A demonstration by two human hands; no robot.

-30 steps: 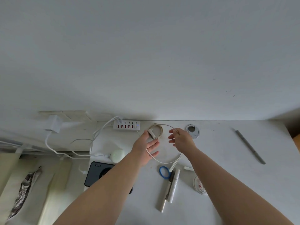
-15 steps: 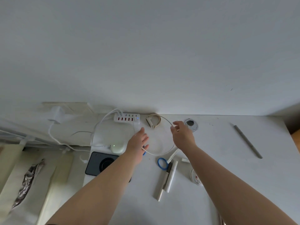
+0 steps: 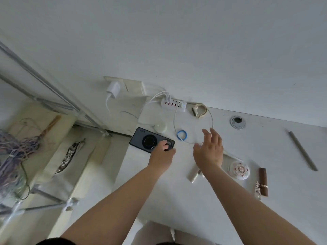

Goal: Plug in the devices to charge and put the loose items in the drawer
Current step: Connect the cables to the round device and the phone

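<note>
A dark phone [image 3: 149,139] lies camera-side up at the left edge of the white desk [image 3: 265,209]. My left hand [image 3: 161,153] grips its right end, fingers on top and thumb at the near edge. My right hand [image 3: 209,150] hovers with spread fingers and holds nothing, above a thin white cable [image 3: 174,121]. That cable loops from the white USB charging hub [image 3: 174,103] at the wall. A beige watch [image 3: 200,111] lies beside the hub. A blue hair tie [image 3: 181,135] sits inside the loop.
A round white device [image 3: 160,127] sits behind the phone. Beige pens [image 3: 192,174], a round patterned compact [image 3: 239,170], a brown lipstick [image 3: 263,181] and a grey rod [image 3: 302,151] lie to the right. A cable grommet [image 3: 238,122] is set in the desk. A rack of clutter [image 3: 35,147] stands left.
My left hand left the cable and moved left onto the phone. My right hand let go of the cable and opened. The view swung left and down.
</note>
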